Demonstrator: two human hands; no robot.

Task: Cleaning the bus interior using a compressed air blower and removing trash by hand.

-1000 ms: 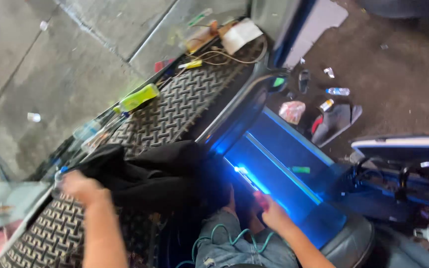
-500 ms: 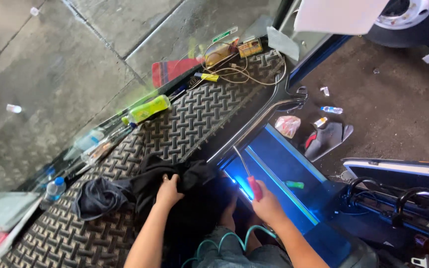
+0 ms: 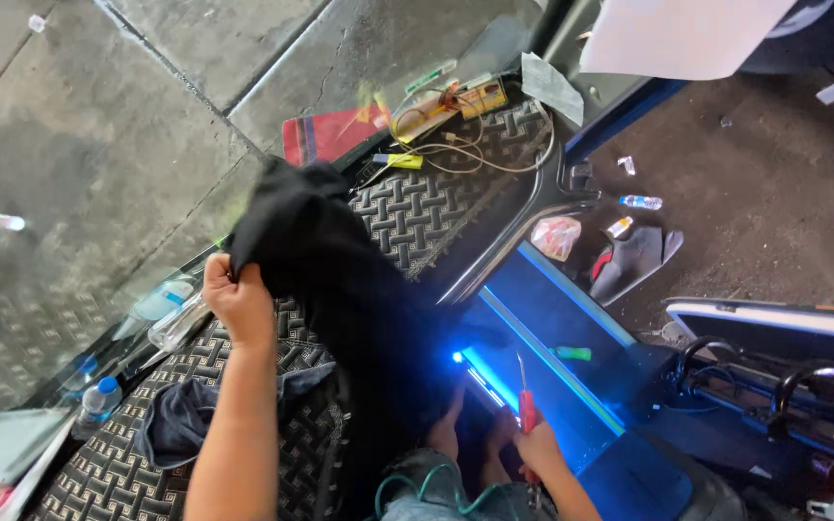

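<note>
The left hand is raised over the patterned floor mat with its fingers clamped on the edge of a black cloth, which hangs lifted from the grip and drapes down to the right toward the near middle of the scene. The right hand, low and to the right, is closed around a red-handled screwdriver whose shaft points up beside a glowing blue light strip on the step. The hands are well apart. A second dark cloth lies crumpled on the mat near the left forearm. A plastic bottle stands at the left edge, and tangled wires lie at the far end of the mat.
</note>
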